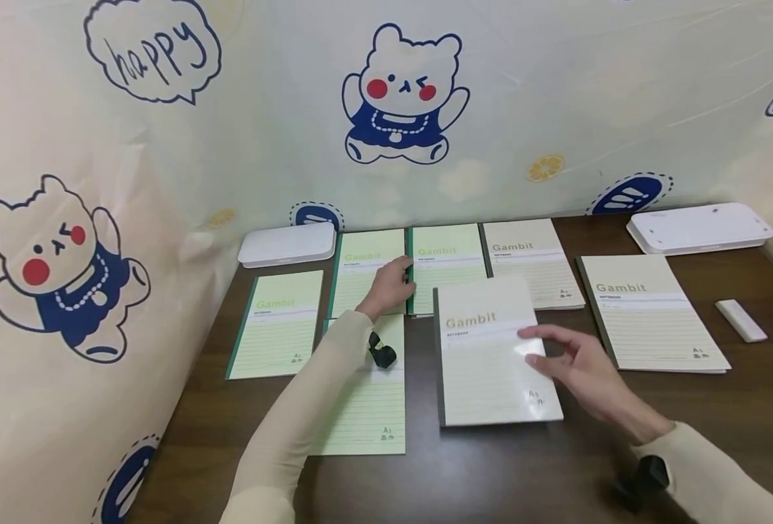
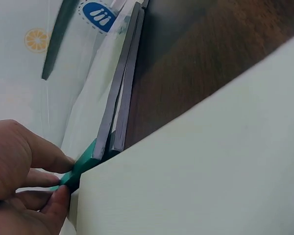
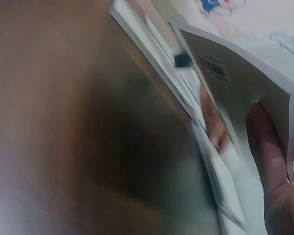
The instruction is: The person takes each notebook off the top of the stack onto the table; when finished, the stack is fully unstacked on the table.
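Centrally, a beige Gambit notebook (image 1: pixel 494 349) is lifted off the middle of the dark wooden table (image 1: pixel 720 407), gripped at its right edge by the right hand (image 1: pixel 579 367), fingers beneath and thumb above, as the right wrist view confirms. The left hand (image 1: pixel 389 285) pinches the green spine of a green Gambit notebook (image 1: pixel 368 271) near the table's back edge, beside a second green notebook (image 1: pixel 448 266). Further beige notebooks (image 1: pixel 648 313) lie toward the right edge, white trays (image 1: pixel 701 227) at the back corners. Judged from this, a steady lift calls for keeping each cover level and clear of its neighbours.
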`<state>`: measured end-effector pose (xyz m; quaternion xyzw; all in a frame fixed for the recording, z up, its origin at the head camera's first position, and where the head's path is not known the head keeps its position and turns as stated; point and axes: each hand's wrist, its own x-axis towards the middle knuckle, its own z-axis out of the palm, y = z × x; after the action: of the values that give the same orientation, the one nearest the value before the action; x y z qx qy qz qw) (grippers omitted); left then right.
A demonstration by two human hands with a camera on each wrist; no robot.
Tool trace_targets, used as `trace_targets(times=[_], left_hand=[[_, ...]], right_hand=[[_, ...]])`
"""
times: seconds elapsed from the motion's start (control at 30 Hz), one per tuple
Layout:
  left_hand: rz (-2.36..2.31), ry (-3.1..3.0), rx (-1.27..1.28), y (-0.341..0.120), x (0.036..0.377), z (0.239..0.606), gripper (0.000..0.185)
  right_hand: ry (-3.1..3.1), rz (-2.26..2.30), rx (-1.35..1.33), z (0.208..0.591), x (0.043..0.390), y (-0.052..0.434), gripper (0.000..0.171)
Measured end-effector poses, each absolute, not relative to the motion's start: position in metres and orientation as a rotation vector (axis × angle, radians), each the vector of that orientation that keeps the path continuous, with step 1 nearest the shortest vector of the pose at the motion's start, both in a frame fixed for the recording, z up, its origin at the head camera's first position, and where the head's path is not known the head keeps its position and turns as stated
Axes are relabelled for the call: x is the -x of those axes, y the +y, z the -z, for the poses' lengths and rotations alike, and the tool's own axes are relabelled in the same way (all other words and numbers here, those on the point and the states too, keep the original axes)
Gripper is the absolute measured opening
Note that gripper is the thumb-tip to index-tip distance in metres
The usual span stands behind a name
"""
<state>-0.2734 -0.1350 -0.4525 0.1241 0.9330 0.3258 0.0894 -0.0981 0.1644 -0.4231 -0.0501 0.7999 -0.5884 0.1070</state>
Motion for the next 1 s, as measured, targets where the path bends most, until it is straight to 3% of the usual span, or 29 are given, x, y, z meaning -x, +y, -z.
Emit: trace_targets(times=[0.2, 0.53, 0.77, 1.0], left_hand=[[-0.965, 2.776, -0.377, -0.137, 0.273, 0.451, 0.053], [-0.979, 2.771, -0.367, -0.138, 0.274, 0.454, 0.054], [-0.984, 2.765, -0.359, -0.136, 0.272, 0.453, 0.054], [-0.995, 2.764, -0.355, -0.135, 0.272, 0.453, 0.054]], right_hand=[[2.243, 1.812, 0.221, 0.44, 0.076, 0.148, 0.037], [2.335, 1.665, 0.173, 0.466, 0.069, 0.122, 0.039], [2.591, 1.358, 0.471, 0.462, 0.072, 0.118, 0.057], [2.667, 1.08, 0.63, 0.45, 0.082, 0.118, 0.057]])
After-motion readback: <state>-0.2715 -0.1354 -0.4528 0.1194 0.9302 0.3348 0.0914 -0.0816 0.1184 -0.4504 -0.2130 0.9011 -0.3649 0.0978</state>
